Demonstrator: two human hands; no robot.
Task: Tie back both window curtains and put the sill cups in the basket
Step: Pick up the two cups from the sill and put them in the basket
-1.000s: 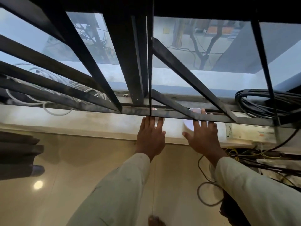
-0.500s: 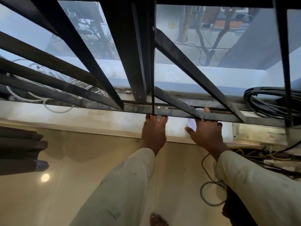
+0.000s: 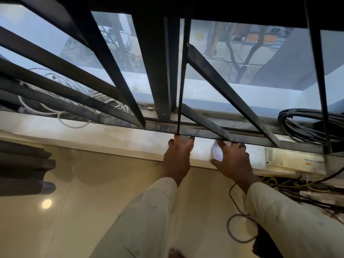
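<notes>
On the pale window sill [image 3: 93,135], just under the lowest black grille bar [image 3: 251,141], stand two cups. My right hand [image 3: 234,162] wraps around a white cup [image 3: 216,154], thumb on its near side and fingertips under the bar. My left hand [image 3: 176,161] curls over a second pale cup [image 3: 184,140], of which only slivers show between the fingers. Dark curtain folds [image 3: 22,164] hang at the left edge. No basket is in view.
Slanted black window bars [image 3: 104,58] cross the glass right above the sill. A coil of white cable [image 3: 74,101] lies on the sill at left and black cable [image 3: 307,125] at right. A white electrical box [image 3: 290,160] and loose floor wires [image 3: 240,228] sit at right.
Both hands have slid forward under the bar and curled from flat fingers into grips on the two cups. The view has tipped slightly lower and closer.
</notes>
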